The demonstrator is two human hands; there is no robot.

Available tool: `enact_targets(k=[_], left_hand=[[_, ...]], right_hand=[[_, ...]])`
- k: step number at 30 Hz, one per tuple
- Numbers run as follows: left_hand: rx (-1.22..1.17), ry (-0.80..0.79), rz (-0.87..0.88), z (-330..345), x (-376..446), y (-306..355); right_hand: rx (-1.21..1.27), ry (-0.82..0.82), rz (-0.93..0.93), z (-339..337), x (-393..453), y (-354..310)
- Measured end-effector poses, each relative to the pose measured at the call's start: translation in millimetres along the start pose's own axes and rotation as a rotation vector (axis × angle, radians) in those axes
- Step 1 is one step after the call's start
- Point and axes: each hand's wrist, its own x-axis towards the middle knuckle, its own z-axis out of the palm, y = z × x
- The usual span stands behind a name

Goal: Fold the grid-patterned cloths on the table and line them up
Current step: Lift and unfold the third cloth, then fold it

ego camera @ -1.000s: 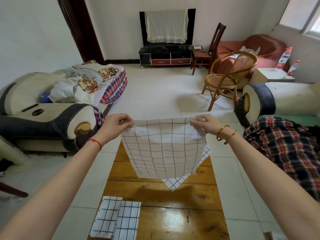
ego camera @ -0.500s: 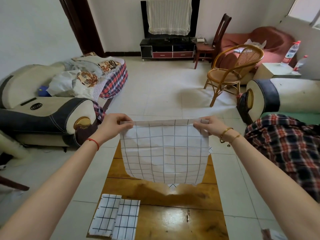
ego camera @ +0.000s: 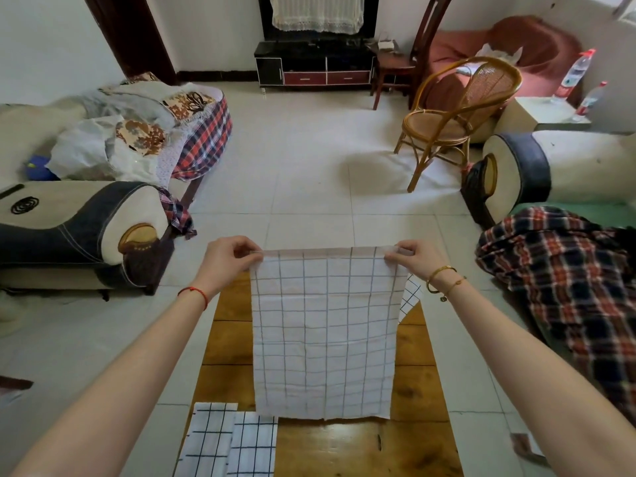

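two folded cloths (ego camera: 229, 442) are lying side by side on the table (ego camera: 361, 449) near edge. above the table, the left hand (ego camera: 229, 261) and right hand (ego camera: 414, 258) are pinching the top corners of a hanging cloth (ego camera: 323, 333).

I have the held cloth (ego camera: 323, 333) hanging over the middle of the bench (ego camera: 413, 445), my left hand (ego camera: 229, 261) pinching its top left corner and my right hand (ego camera: 414, 258) its top right corner. Two folded cloths (ego camera: 229, 442) lie side by side, touching, on the bench's near left corner. Another cloth (ego camera: 411, 297) peeks out behind the held one's right edge, at the far end of the bench. A sofa (ego camera: 79, 218) stands to the left of the bench, a rattan chair (ego camera: 457, 115) beyond it to the right, and a TV cabinet (ego camera: 315, 68) against the far wall.
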Motion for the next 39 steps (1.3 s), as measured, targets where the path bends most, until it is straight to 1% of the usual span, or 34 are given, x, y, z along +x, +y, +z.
enact_targets(k=[8, 11, 15, 19, 29, 35, 39], left_hand=[[0.027, 0.013, -0.098, 27, 39, -45], [0.037, 0.016, -0.135, 36, 51, -60], [0.037, 0.013, -0.171, 42, 63, -74], [0.050, -0.011, -0.180, 43, 69, -82], [0.067, -0.059, -0.208, 50, 52, -93], [0.085, -0.135, -0.230, 57, 27, -99], [0.081, -0.216, -0.257, 65, 7, -112]], right_hand=[[-0.070, 0.153, 0.120, 38, 44, 22], [-0.082, 0.169, 0.143, 52, 56, 26], [-0.146, 0.152, 0.153, 66, 68, 31], [-0.131, 0.149, 0.160, 73, 75, 38], [-0.165, 0.113, 0.140, 86, 65, 52], [-0.203, 0.041, 0.144, 95, 46, 64], [-0.209, -0.012, 0.156, 107, 27, 77]])
